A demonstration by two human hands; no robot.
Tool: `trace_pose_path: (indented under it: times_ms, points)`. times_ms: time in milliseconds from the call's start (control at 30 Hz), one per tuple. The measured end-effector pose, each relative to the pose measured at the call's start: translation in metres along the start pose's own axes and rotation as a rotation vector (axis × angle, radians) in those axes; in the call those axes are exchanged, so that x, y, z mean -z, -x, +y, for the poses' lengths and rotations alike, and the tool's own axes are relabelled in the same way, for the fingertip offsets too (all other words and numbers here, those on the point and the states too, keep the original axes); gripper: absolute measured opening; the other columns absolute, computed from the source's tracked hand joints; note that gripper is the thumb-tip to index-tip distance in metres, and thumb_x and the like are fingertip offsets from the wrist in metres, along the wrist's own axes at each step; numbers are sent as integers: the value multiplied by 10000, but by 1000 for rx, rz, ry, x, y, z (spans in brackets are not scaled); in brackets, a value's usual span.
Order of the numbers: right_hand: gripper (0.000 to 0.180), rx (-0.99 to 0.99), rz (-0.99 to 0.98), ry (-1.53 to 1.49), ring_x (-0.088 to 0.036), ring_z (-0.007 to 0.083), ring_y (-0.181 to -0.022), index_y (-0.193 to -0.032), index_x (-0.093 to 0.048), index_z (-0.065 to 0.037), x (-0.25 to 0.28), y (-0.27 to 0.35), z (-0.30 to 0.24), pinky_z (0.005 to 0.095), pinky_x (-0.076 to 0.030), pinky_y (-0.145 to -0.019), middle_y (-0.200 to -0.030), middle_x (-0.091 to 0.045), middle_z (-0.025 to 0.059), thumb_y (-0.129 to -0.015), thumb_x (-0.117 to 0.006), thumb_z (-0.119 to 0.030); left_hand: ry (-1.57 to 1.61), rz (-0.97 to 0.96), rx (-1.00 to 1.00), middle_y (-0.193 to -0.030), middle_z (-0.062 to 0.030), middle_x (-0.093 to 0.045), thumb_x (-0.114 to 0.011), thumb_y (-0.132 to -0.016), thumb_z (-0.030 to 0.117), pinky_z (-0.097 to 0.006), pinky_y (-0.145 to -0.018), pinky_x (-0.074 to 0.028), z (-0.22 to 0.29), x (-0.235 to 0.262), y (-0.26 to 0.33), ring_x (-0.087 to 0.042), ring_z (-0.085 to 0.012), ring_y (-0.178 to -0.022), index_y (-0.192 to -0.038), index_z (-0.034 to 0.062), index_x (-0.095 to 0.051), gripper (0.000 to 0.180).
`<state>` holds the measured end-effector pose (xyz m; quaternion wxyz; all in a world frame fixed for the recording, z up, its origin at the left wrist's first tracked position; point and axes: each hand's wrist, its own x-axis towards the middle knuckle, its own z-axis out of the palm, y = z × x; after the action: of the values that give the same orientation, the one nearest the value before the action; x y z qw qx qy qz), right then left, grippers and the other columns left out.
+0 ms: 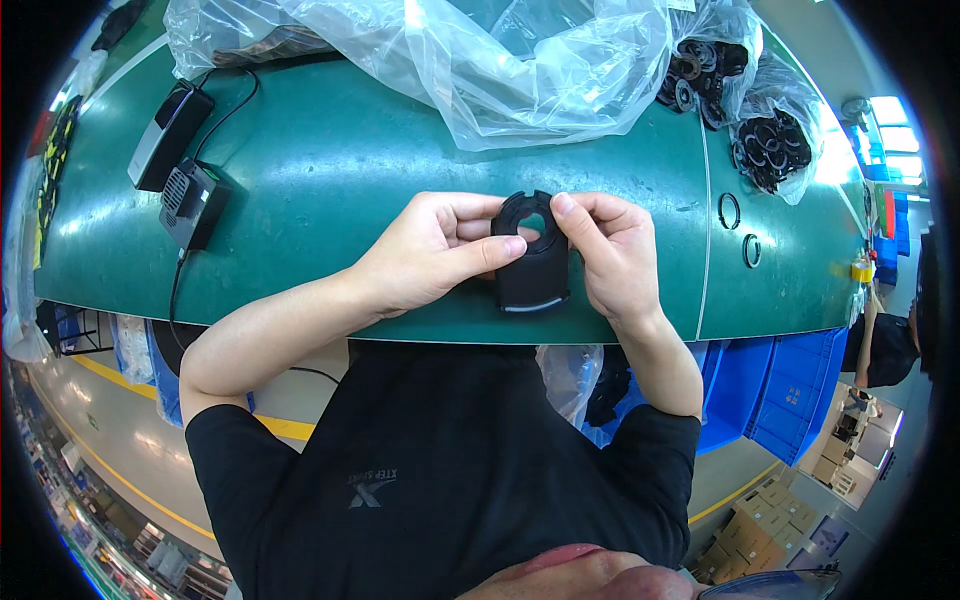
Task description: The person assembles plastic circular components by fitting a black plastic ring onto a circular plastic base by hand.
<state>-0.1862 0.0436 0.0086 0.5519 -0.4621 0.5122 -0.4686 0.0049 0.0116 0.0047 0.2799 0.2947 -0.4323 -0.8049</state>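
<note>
A black plastic housing with a round ring-shaped opening at its far end (533, 275) is held between both hands just above the near part of the green table. My left hand (430, 245) grips its left side, thumb laid on the ring's rim and fingers behind. My right hand (612, 250) pinches the ring's upper right edge between thumb and fingers. Through the opening, a bit of the table and a fingertip show. To the right lie two loose black rings, one larger (737, 211) and one smaller (744, 250), touched by neither hand.
Clear plastic bags (470, 75) spread along the table's (330, 150) far side. Bags of black rings (772, 150) sit at the far right. Two corded dark devices (192, 200) stand at left. Blue crates (795, 390) are below the right edge; another person (885, 345) is at far right.
</note>
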Motion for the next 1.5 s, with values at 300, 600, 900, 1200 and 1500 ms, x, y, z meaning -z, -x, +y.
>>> trace_pose_path:
  times_ms: [300, 600, 900, 1200, 1500]
  points:
    - [211, 79, 52, -68, -592, 88, -775, -981, -624, 65, 1, 0, 3, 214, -492, -708, -878, -643, 75, -807, -666, -47, -58, -22, 51, -1008, -85, -640, -557, -896, 124, -251, -763, -502, -2, 1, 4, -603, -100, -875, -1166, -25, -538, 309]
    - [312, 30, -11, -41, -587, 110, -815, -1034, -595, 77, 2, -3, -1, 237, -498, -741, -936, -625, 90, -755, -701, -13, 23, -8, -3, -1011, -61, -632, -554, -903, 146, -251, -773, -504, -4, 2, 1, -599, -99, -884, -1170, -22, -535, 316]
    - [267, 5, -38, -99, -591, 107, -819, -1023, -598, 62, -3, -1, 1, 223, -498, -735, -923, -621, 76, -793, -679, -47, -2, 3, -42, -1021, -68, -625, -563, -900, 158, -265, -776, -504, -6, 2, 3, -596, -114, -904, -1174, -23, -535, 329]
    - [225, 7, -61, -43, -592, 86, -769, -999, -636, 57, 4, -4, -10, 211, -481, -690, -855, -658, 78, -860, -619, -120, 19, -14, -52, -1001, -82, -629, -529, -921, 207, -266, -749, -512, -4, -2, 2, -611, -127, -865, -1116, -23, -569, 304]
    - [215, -20, -190, 10, -586, 72, -709, -951, -665, 37, 6, 2, -5, 196, -470, -653, -795, -670, 65, -887, -577, -148, -356, 31, -161, -896, -70, -658, -481, -945, 240, -220, -614, -509, -10, 4, 1, -617, -104, -758, -1006, -15, -615, 294]
